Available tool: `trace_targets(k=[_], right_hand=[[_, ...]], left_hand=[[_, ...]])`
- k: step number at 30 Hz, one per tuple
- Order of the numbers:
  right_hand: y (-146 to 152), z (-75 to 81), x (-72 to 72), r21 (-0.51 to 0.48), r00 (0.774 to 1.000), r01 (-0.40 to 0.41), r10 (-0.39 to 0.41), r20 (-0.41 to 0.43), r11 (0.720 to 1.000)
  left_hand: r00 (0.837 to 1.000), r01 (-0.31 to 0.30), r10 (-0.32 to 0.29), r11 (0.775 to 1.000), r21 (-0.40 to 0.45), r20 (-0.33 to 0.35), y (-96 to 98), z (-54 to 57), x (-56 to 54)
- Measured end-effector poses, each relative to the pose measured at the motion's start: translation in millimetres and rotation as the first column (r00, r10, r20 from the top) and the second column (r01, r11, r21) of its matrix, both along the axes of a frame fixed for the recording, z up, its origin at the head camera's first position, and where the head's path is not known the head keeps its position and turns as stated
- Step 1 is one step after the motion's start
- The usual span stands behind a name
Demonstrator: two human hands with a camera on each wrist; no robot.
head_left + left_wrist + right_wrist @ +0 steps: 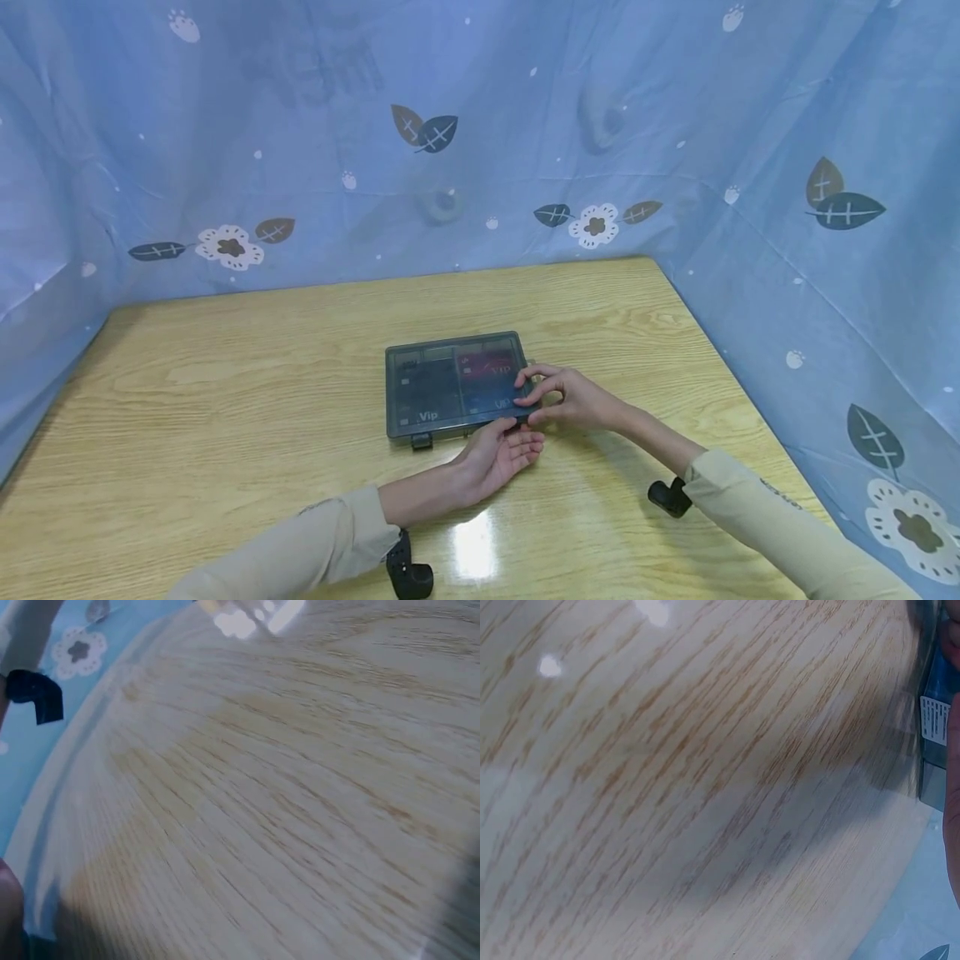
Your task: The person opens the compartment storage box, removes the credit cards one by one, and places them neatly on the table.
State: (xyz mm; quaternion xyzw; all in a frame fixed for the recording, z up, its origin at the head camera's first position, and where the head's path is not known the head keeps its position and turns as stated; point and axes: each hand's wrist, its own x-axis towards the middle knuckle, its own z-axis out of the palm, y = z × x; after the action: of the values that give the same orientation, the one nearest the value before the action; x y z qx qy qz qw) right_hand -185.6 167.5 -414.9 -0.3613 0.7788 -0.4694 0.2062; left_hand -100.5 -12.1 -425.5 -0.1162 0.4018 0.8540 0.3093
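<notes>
A dark see-through plastic case (431, 375) lies flat on the table, its lid down. Through the lid show dark cards (427, 396) and a red card (491, 364), some marked "Vip". At the case's front right corner, my right hand (573, 398) grips the edge, fingertips on the lid and thumb at the front side. My left hand (491, 462) is palm up before the same corner, thumb touching the front edge, other fingers loosely extended. A black latch (422, 442) sticks out at the front left. In the right wrist view, a white label (934, 720) shows beside my fingers.
The wooden table (225, 400) carries a bright glare patch near the front. Blue patterned cloth (495, 142) hangs behind it and along both sides. Black wrist devices (411, 575) sit by both cuffs.
</notes>
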Motion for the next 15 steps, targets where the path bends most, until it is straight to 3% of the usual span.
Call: trace_targets(k=[6, 15], right_hand=[[-0.5, 0.0, -2.0, 0.015, 1.0, 0.007, -0.007, -0.02, 1.0], [-0.2, -1.0, 0.7, 0.01, 1.0, 0.009, -0.009, -0.029, 1.0]], left_hand=[[0.996, -0.084, 0.085, 0.993, -0.081, 0.007, 11.3, 4.3, 1.4], [0.993, -0.11, 0.112, 0.993, -0.035, 0.041, 12.5, 4.4, 3.1]])
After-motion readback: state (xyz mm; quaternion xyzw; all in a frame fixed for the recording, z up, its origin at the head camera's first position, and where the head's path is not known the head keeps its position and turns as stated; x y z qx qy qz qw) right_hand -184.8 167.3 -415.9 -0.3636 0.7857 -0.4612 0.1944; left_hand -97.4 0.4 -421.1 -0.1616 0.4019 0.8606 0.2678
